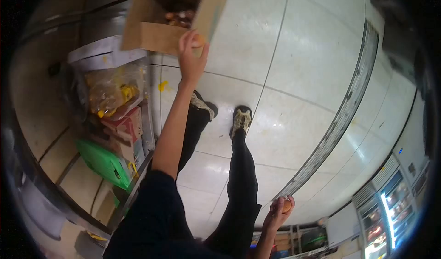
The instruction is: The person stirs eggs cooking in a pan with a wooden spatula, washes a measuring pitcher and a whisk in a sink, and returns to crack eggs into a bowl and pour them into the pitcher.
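Note:
My left hand (pixel 191 59) reaches forward to the near edge of an open cardboard box (pixel 158 37), its fingers closed around a brown egg (pixel 198 41). Several brown, rounded things (pixel 180 18) show in the box's shadowed inside; they look like eggs, though they are blurred. Low on the right, away from the box, my right hand (pixel 277 214) is wrapped around another brown egg (pixel 286 206).
Left of my legs, a low rack holds a clear plastic bag (pixel 112 91) with yellow contents and a green package (pixel 104 161). Yellow splashes (pixel 163 85) mark the tiled floor. A worn metal strip (pixel 340 116) crosses it on the right. Lit refrigerators (pixel 388 213) stand at lower right.

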Tool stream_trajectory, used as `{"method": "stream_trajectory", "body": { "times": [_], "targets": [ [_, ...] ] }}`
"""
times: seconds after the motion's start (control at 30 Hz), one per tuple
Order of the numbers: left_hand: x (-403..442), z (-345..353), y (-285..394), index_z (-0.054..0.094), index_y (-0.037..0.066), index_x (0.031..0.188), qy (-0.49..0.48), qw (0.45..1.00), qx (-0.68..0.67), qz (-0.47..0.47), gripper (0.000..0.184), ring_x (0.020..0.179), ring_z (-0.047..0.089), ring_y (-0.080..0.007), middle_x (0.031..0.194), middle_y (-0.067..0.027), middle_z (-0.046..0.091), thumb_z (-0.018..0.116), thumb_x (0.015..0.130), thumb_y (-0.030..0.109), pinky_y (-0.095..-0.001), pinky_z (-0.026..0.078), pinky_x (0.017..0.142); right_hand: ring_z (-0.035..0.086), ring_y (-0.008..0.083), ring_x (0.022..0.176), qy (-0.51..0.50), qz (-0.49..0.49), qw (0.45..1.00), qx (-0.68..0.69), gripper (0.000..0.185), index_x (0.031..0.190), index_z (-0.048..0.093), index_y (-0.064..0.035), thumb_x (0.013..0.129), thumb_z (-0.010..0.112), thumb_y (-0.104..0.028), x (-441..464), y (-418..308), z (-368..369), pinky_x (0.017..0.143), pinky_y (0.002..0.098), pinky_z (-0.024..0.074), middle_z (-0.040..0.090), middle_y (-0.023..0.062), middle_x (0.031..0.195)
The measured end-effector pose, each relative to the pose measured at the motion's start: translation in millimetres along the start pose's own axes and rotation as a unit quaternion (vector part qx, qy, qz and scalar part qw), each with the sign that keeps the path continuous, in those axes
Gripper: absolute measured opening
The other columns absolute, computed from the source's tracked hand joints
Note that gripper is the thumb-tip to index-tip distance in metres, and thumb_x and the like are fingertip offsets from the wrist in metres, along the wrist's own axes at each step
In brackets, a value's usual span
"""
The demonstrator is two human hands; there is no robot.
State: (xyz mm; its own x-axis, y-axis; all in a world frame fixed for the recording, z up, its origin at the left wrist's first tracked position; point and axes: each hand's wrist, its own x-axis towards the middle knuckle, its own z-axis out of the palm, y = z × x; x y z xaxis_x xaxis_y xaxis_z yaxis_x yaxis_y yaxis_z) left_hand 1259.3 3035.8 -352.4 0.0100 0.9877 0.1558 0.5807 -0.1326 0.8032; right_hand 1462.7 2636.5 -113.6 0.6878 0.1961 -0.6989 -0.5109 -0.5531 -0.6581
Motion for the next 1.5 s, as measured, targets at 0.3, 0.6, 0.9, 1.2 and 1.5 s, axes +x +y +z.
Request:
{"method": "stream_trajectory", "body": {
  "times": [0.3,0.6,0.9,1.2,1.5],
  "targets": [
    [56,-72,68,0.052,0.004,0.118,-0.214,0.970,-0.035,-0.110,0.041,0.103,0.057,-0.0270,0.109,-0.0129,0.058,0.059,0.079,0.002,-0.0353,0.047,0.086,0.045,0.0080,0.062,-0.122,-0.118,0.983,-0.069,0.030,0.112,0.045,-0.0088,0.087,0.061,-0.008,-66,-106,71,0.052,0.0218,0.0363,0.051,0.0022,0.081],
    [-37,143,-13,0.039,0.006,0.128,-0.374,0.921,0.025,-0.111,0.063,0.118,0.043,-0.0390,0.122,-0.0235,0.048,0.069,0.073,0.019,-0.0459,0.037,0.099,0.046,0.0088,0.064,-0.057,-0.086,0.995,-0.005,0.033,0.114,0.044,-0.0104,0.086,0.062,-0.010,27,-16,103,0.050,0.0202,0.0361,0.050,0.0022,0.085],
    [81,396,-110,0.035,0.025,0.138,-0.105,0.962,0.181,0.176,0.077,0.131,0.030,-0.0329,0.143,-0.0125,0.028,0.071,0.070,0.012,-0.0450,0.038,0.101,0.047,0.0061,0.065,0.147,-0.072,0.986,-0.007,0.036,0.114,0.042,-0.0132,0.085,0.064,-0.010,157,37,29,0.050,0.0162,0.0364,0.052,0.0013,0.085],
    [155,475,-94,0.060,0.012,0.106,-0.141,0.977,0.024,0.158,0.027,0.097,0.054,-0.0321,0.104,-0.0129,0.056,0.060,0.079,0.011,-0.0431,0.046,0.085,0.047,0.0061,0.061,0.176,-0.109,0.974,0.091,0.034,0.117,0.044,-0.0138,0.088,0.062,-0.012,215,128,20,0.046,0.0168,0.0351,0.054,0.0019,0.082],
    [47,51,98,0.062,0.006,0.105,0.139,0.975,-0.044,0.166,0.043,0.102,0.057,-0.0302,0.113,-0.0159,0.056,0.077,0.065,0.000,-0.0391,0.047,0.087,0.043,0.0049,0.058,0.069,-0.136,0.988,0.008,0.032,0.114,0.046,-0.0122,0.088,0.064,-0.013,145,27,25,0.047,0.0172,0.0307,0.051,-0.0011,0.073]
  ]
}}
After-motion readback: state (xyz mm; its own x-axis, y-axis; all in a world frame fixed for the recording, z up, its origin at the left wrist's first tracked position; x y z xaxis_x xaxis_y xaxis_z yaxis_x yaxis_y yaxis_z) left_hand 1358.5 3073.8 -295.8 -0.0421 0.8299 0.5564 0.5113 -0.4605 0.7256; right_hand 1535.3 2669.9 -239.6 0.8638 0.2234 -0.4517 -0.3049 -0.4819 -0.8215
